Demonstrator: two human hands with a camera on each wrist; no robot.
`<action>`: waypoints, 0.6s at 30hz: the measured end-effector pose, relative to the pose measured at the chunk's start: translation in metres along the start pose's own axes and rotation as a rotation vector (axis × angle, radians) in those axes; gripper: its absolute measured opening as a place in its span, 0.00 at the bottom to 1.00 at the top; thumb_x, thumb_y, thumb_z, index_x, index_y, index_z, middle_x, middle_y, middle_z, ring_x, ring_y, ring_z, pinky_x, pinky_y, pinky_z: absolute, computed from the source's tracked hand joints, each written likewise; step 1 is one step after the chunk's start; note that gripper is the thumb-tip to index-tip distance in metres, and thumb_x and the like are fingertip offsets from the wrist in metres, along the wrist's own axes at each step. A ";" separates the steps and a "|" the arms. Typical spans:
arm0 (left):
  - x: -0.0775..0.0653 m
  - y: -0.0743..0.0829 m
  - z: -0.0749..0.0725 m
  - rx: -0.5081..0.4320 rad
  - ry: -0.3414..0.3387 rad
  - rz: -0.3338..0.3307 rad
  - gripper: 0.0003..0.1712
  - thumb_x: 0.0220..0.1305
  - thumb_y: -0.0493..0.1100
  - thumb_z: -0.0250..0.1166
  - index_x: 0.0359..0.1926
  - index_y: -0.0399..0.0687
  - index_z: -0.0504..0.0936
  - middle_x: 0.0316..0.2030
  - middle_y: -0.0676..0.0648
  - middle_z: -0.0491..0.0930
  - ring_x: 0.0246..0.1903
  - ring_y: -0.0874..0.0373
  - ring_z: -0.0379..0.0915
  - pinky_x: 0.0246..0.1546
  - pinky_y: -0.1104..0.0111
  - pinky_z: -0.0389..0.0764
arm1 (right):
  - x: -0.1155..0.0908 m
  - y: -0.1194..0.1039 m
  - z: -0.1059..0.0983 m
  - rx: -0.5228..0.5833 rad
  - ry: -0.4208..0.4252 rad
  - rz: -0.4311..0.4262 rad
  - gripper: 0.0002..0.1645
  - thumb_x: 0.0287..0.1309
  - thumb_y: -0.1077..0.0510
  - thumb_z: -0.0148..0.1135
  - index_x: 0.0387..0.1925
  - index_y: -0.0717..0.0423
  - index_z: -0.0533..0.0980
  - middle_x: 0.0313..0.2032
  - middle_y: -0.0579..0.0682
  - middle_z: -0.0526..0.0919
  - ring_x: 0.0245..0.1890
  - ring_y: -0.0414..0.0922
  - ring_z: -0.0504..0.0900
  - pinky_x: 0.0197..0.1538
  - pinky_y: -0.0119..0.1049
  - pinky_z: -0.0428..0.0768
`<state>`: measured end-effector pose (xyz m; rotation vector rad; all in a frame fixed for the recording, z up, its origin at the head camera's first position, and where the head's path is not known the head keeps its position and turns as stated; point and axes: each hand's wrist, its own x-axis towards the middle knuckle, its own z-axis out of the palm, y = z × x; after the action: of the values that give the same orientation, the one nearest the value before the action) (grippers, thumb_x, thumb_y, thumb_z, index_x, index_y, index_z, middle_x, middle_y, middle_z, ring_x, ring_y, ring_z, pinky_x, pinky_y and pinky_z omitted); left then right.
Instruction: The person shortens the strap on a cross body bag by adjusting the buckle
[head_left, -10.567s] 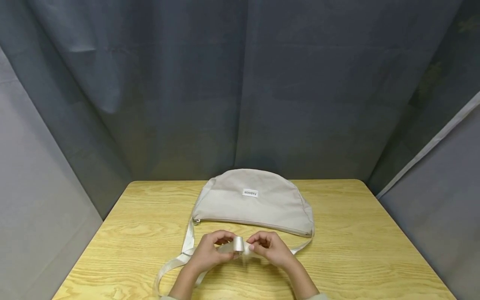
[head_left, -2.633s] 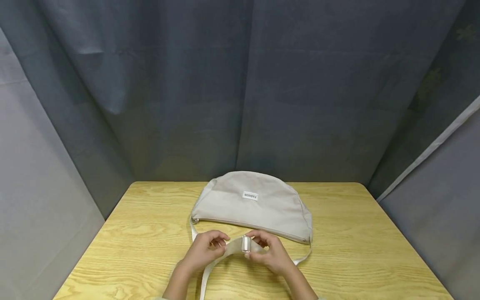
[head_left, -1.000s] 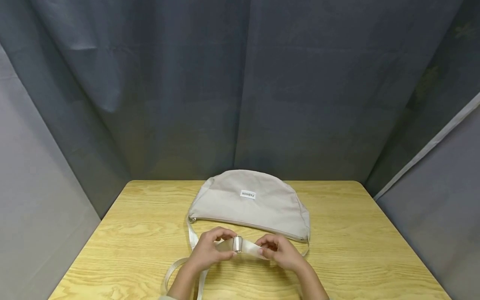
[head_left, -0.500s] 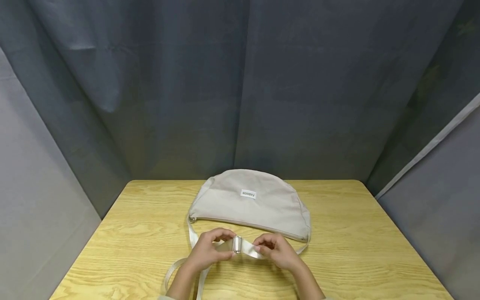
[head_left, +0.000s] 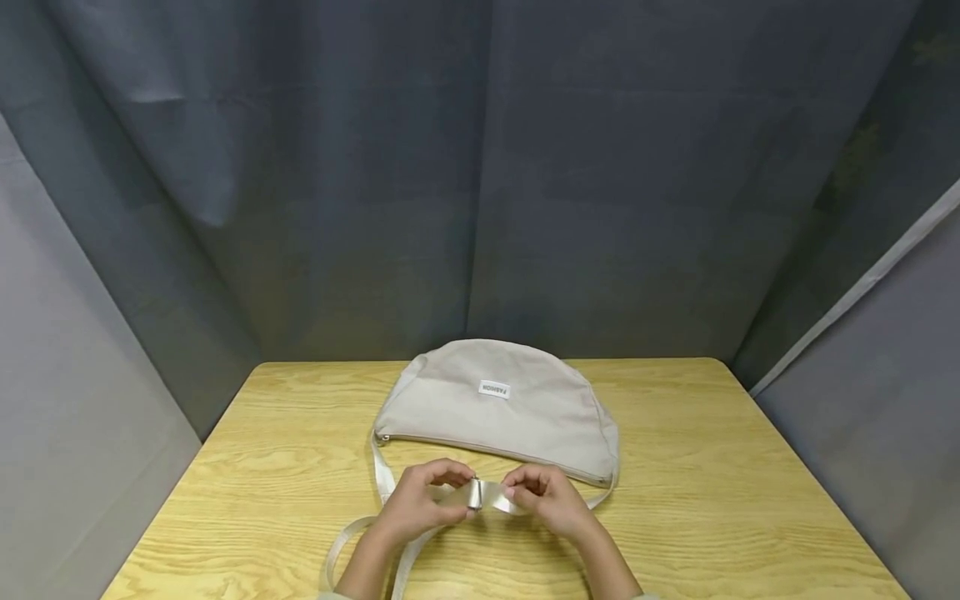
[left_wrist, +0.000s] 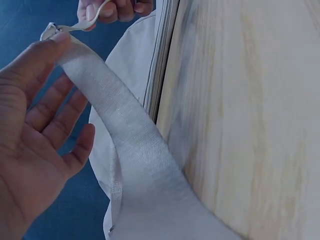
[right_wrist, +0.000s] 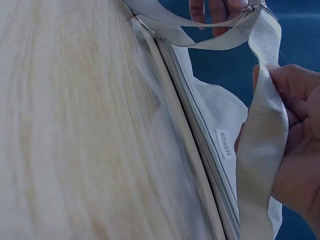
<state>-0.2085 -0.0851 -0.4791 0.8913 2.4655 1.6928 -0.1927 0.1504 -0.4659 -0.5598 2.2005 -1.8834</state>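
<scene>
A pale beige shoulder bag [head_left: 495,425] lies on the wooden table, its zipper side toward me and its white FASHION label upside down. Its webbing strap [left_wrist: 135,135] runs up to a metal slider buckle [head_left: 476,493] held above the table in front of the bag. My left hand [head_left: 416,506] pinches the buckle between thumb and forefinger, the other fingers loosely bent in the left wrist view. Just right of the buckle, my right hand [head_left: 546,502] pinches the strap between thumb and fingers. A strap loop hangs down by my left forearm.
The wood-grain table [head_left: 712,483] reaches out on both sides of the bag. A dark curtain [head_left: 480,183] stands right behind the table's back edge, and lighter grey panels [head_left: 67,350] close off the sides.
Since about a second ago, my right hand has moved left, closer to the buckle, and the strap between the hands now bows. The buckle has turned more edge-on. The bag lies as before.
</scene>
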 end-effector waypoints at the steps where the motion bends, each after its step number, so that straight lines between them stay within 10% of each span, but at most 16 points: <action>1: 0.000 0.000 0.000 0.010 0.008 0.001 0.23 0.41 0.40 0.77 0.42 0.54 0.81 0.37 0.59 0.81 0.37 0.57 0.78 0.44 0.52 0.72 | 0.001 0.004 -0.001 -0.001 0.011 0.006 0.06 0.58 0.69 0.57 0.36 0.71 0.77 0.29 0.60 0.80 0.24 0.38 0.73 0.29 0.29 0.73; 10: -0.001 0.003 0.006 0.079 0.049 0.043 0.29 0.36 0.34 0.78 0.44 0.47 0.78 0.34 0.50 0.80 0.32 0.49 0.75 0.33 0.58 0.74 | 0.006 0.034 -0.004 0.004 0.061 0.017 0.06 0.58 0.65 0.60 0.35 0.66 0.78 0.28 0.54 0.81 0.24 0.39 0.74 0.28 0.29 0.74; 18: -0.002 0.002 0.005 0.105 0.057 0.052 0.27 0.38 0.42 0.79 0.42 0.57 0.78 0.35 0.60 0.78 0.31 0.60 0.73 0.33 0.65 0.73 | 0.005 0.034 -0.005 0.106 0.091 -0.044 0.09 0.56 0.65 0.61 0.35 0.71 0.77 0.28 0.59 0.80 0.23 0.38 0.74 0.27 0.27 0.73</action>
<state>-0.2043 -0.0810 -0.4801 0.9382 2.6122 1.6402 -0.2050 0.1570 -0.4983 -0.5176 2.1435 -2.0724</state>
